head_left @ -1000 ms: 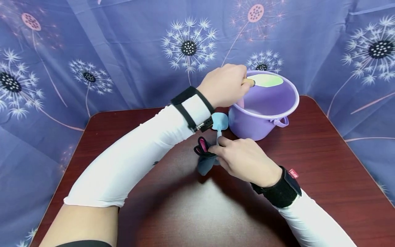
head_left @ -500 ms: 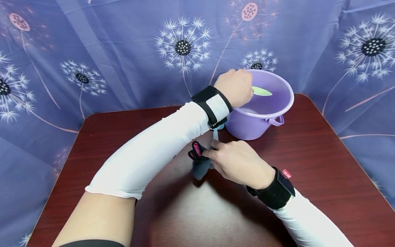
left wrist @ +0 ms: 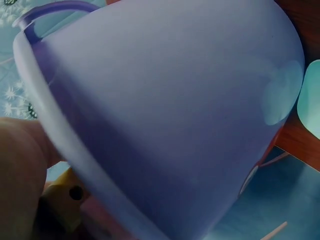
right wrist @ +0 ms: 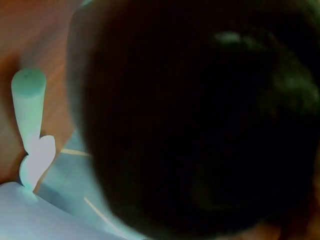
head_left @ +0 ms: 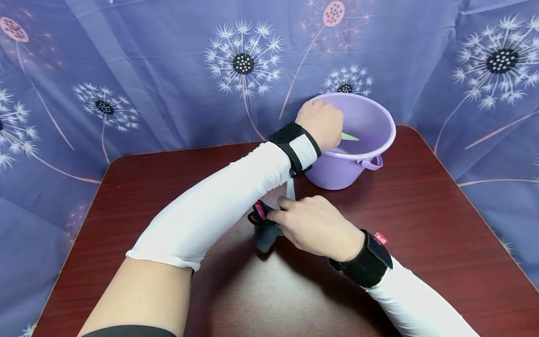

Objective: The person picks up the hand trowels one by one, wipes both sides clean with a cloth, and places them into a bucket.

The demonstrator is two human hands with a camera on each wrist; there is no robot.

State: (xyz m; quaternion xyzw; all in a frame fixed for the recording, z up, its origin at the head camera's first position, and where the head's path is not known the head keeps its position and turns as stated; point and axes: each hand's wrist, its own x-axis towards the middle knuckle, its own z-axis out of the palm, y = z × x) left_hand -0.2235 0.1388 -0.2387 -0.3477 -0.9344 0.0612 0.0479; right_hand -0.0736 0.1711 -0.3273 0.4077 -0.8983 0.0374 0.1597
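Note:
My left hand (head_left: 325, 125) reaches over the near rim of a purple bucket (head_left: 370, 161) and grips a green spatula (head_left: 350, 136) whose blade dips inside it. In the left wrist view the bucket wall (left wrist: 170, 110) fills the frame, with the spatula's yellow handle (left wrist: 61, 200) beside my hand (left wrist: 20, 170). My right hand (head_left: 290, 213) holds a dark grey pouch (head_left: 264, 236) with a pink lining on the table. A light blue utensil (head_left: 290, 187) sticks up out of the pouch, and in the right wrist view the same light blue utensil (right wrist: 30, 125) shows beside a dark blur.
The dark red table (head_left: 168, 168) has rounded corners, and the bucket stands near its far right corner. A blue cloth with dandelion print (head_left: 168, 70) hangs behind and around the table. The bucket's side handle (head_left: 372, 163) points toward me.
My left hand has lowered the green spatula from above the bucket's rim down into it. My right hand has kept hold of the pouch in the same spot.

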